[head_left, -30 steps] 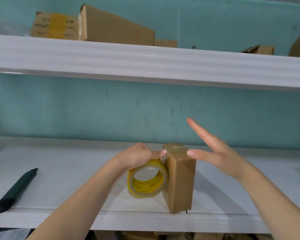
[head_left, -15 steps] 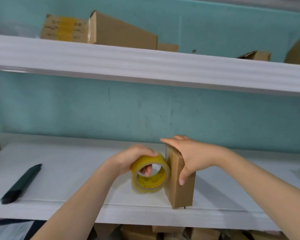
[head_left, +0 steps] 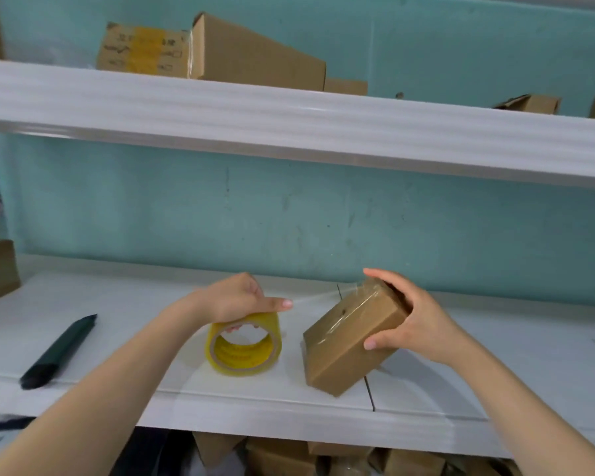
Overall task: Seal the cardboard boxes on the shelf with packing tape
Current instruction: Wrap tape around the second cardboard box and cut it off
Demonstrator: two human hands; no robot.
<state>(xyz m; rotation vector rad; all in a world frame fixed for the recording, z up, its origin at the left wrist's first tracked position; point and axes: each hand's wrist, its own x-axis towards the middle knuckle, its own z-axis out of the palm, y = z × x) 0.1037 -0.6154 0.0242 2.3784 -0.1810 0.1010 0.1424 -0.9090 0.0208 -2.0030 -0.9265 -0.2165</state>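
Your left grip [head_left: 234, 300] is curling round the tape roll [head_left: 244, 348]; your right grip [head_left: 413, 321] is clasping the tilted box [head_left: 351, 341]. Risk: tape strip [head_left: 316, 295] between them slackening, twisting, sticking crooked.

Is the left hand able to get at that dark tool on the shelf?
Probably yes: nothing lies between it and the dark tool, but the left hand grips the tape roll and must release it first.
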